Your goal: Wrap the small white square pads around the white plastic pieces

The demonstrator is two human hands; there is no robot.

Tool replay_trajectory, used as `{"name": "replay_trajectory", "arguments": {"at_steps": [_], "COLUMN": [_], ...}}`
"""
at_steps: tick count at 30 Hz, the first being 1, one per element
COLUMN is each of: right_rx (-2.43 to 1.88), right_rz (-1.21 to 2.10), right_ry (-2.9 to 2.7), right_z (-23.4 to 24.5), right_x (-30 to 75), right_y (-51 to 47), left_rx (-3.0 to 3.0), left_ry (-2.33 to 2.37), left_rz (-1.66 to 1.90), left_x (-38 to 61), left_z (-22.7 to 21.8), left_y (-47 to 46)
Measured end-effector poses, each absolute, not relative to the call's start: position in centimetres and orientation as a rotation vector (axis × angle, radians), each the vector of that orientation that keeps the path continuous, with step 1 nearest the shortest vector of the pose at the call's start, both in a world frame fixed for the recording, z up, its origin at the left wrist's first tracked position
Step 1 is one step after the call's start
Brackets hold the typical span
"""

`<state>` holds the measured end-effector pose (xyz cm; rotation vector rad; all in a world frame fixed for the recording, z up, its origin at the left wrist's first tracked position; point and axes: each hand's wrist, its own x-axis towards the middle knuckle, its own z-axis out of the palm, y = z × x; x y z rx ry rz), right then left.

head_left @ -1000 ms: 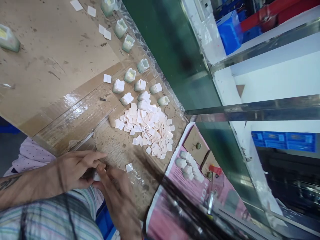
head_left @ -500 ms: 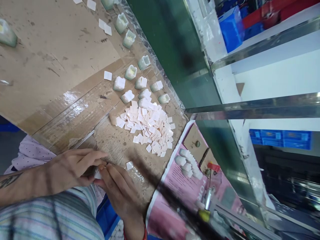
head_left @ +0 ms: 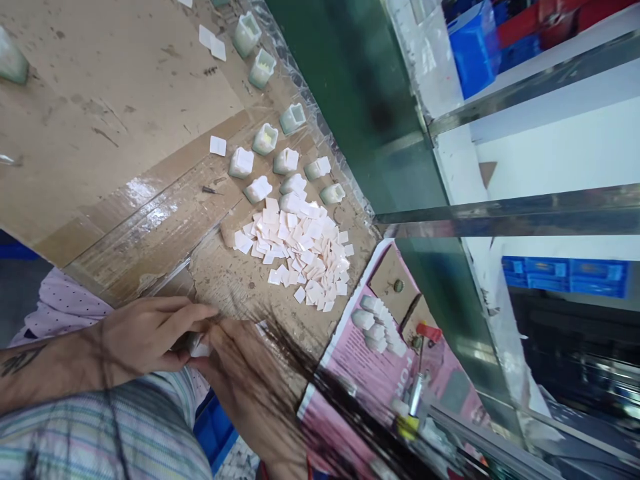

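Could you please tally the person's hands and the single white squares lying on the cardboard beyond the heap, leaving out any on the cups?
Single white squares on the cardboard beyond the heap: 3
Hands, left hand and right hand: 2
Total: 5

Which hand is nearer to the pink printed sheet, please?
Right: the right hand lies just beside the pink printed sheet, while the left hand sits farther off, on the right hand's far side.

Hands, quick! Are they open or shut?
Left hand: closed, holding a white square.
Right hand: touching the square, but hair hides its grip, so cannot tell.
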<state>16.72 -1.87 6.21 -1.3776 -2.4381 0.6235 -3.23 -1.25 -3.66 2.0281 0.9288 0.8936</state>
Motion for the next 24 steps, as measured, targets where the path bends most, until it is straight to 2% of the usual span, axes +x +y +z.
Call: {"name": "replay_trajectory", "arguments": {"at_steps": [6, 16, 24], "right_rx": [-1.398, -1.224, -1.356], "right_rz": [0.908, 0.75, 0.793], "right_ry": [-2.412, -2.516, -2.246], "right_z": [6.7, 6.7, 4.8], "right_x": [16.6, 16.5, 16.8], "right_y": [-0.8, -0.7, -3.2], "left_rx": [2.022, 2.102, 2.159], "left_ry": [0.85, 0.879, 0.832], "left_rz": [1.029, 1.105, 0.999], "left_x": [-2.7, -2.6, -2.9], "left_z": [-3.7, -3.3, -1.1], "left_y": [-1.0, -0.8, -0.1]}}
